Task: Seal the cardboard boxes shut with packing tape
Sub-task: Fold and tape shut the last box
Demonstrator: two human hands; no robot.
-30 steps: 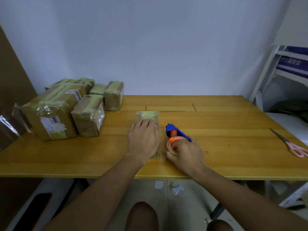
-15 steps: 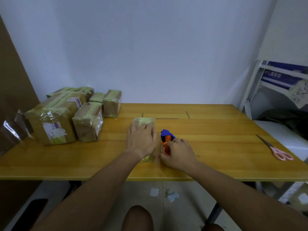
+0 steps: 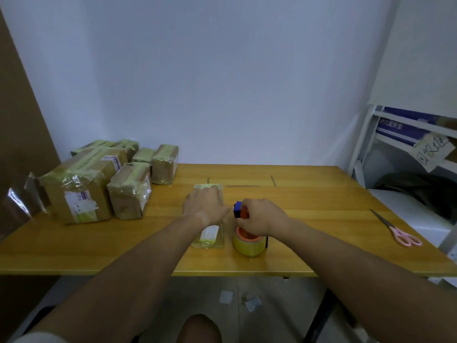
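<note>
A long wooden desk (image 3: 309,191) fills the middle of the view, with a white wall behind it. At the back left of the desk is a pile of boxes (image 3: 99,179) wrapped in tape. A white shelf (image 3: 395,134) stands off to the right. Pink scissors (image 3: 401,233) lie near the right end of the desk, well apart from both hands. In the middle, a small flat box (image 3: 209,240) lies with its long side pointing away from the person, toward the wall. It has shiny tape on it and a white label near the front end. The left hand (image 3: 206,205) lies on top of the box with its fingers flat and loose, pressing it down, so this grip is not closed around anything. Just to the right of the box is the tape holder (image 3: 247,237), with a yellow roll, an orange middle and a blue end. The right hand (image 3: 262,219) is curled over the top of it and holds it. The tape holder is right beside the box's long side, so I think the right hand only needs a short move left to lay tape along the box.
</note>
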